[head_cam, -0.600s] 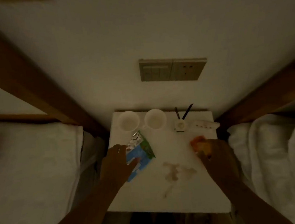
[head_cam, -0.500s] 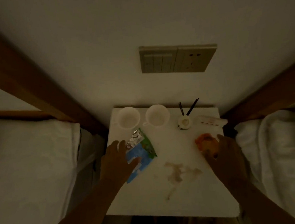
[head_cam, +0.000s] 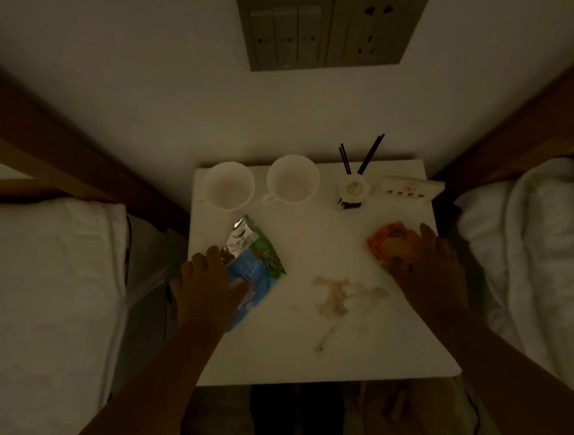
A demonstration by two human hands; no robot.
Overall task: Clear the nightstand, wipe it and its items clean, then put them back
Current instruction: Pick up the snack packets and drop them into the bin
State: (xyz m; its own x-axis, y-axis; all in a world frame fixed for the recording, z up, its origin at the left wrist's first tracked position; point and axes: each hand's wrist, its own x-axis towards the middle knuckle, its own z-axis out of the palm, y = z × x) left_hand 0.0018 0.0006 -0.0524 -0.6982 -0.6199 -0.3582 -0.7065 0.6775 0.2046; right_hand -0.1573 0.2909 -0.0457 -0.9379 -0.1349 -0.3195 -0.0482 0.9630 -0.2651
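The room is dim. Standing here, I see the person lean over the white nightstand (head_cam: pixel 324 362), which sits between two beds against the far wall, with a hand out to each side of it. The left hand (head_cam: pixel 205 289) lies flat on the left edge of a blue and green snack packet (head_cam: pixel 258 264). Its fingers are spread and the thumb rests on the wrapper, probably to pin the slippery foil before picking it up. The right hand (head_cam: pixel 430 267) is at the near right edge of an orange packet (head_cam: pixel 391 247), thumb pointing away along its side. In this light I cannot tell whether the other fingers are curled round it or only touching.

Nothing has left the top yet. Two white cups (head_cam: pixel 228 186) stand side by side at the far edge. To their right are a reed diffuser (head_cam: pixel 352 188) and a small white box (head_cam: pixel 407 187). A brownish spill (head_cam: pixel 339 294) has dried between the hands, nearer the front. Taking the two loose wrappers first seems sensible, since they lie closest and flank the spill.
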